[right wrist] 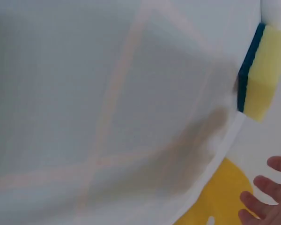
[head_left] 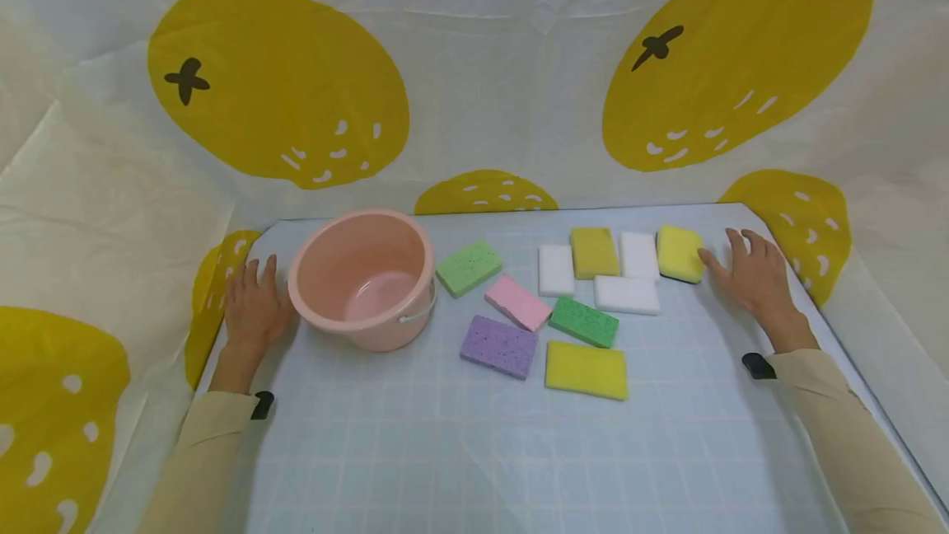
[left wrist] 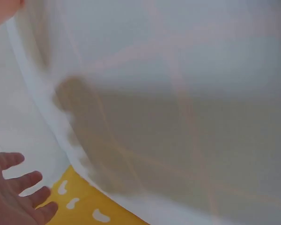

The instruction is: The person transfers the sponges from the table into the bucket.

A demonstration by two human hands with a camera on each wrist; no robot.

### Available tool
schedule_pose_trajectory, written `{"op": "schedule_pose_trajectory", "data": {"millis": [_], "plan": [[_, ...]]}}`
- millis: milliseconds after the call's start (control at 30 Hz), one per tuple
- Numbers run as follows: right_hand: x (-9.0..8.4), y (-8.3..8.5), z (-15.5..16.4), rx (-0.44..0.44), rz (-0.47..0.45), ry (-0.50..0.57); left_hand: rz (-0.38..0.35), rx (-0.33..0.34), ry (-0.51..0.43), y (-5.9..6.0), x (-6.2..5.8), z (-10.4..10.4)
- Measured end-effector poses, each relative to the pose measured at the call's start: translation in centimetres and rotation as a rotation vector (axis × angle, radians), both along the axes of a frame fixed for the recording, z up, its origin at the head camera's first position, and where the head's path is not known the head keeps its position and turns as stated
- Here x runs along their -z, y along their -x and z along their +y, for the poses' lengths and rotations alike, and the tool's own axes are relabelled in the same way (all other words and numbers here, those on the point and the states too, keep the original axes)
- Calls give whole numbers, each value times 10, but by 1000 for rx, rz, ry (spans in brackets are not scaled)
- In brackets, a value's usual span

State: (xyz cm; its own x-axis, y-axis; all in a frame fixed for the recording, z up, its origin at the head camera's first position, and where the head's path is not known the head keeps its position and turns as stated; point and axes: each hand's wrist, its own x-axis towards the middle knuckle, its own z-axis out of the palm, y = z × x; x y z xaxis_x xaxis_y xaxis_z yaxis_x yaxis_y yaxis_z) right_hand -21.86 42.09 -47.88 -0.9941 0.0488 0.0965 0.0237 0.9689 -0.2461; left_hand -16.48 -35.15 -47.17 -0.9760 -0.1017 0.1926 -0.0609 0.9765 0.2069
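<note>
Bucket (head_left: 362, 277) holds no sponges; all nine sponges (head_left: 586, 270) lie on the mat at its 3 o'clock. Left hand (head_left: 252, 307) flat, fingers spread, touching the bucket; right hand (head_left: 752, 277) flat, spread beside the yellow sponge (head_left: 679, 253), gripping nothing.

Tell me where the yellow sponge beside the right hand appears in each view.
Head: the yellow sponge lies at the far right of the group, just left of the right hand.
Left wrist: not in it.
Right wrist: upper right edge, with a dark blue side.
Shared landmark: the white table edge against the yellow-printed cloth.
</note>
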Motion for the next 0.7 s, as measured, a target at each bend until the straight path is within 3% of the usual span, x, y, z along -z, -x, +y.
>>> {"op": "schedule_pose_trajectory", "data": {"millis": [167, 300, 700], "plan": [[-2, 2, -5, 48, 77, 54, 130, -81, -102, -2, -6, 8], [-4, 2, -8, 80, 76, 135, 237, -108, -201, -3, -9, 11], [-6, 4, -21, 122, -14, 328, 271, -166, -375, -10, -25, 23]]}}
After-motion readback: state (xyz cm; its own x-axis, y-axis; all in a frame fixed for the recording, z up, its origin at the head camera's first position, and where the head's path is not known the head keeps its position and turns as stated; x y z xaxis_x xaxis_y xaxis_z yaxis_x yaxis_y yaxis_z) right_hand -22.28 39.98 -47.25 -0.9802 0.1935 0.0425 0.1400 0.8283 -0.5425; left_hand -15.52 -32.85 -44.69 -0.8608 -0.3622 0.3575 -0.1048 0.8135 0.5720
